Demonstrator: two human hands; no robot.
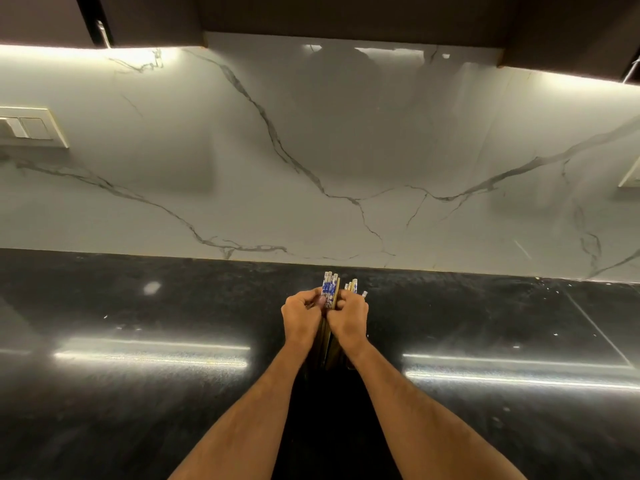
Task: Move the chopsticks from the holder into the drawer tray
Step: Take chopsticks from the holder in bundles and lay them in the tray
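A bundle of chopsticks [329, 289] with blue-and-white patterned tops and tan shafts stands upright over the black counter [138, 393]. My left hand [302, 318] grips the left side of the bundle and my right hand [348, 317] grips the right side, both just below the tops. The lower shafts run down between my wrists into a dark shape that may be the holder [329, 358]; I cannot make it out. No drawer tray is in view.
A white marble backsplash [311, 168] rises behind the counter. A switch plate [31, 128] sits on the wall at the far left and another plate edge [630, 174] at the far right. Dark cabinets [346, 15] hang overhead.
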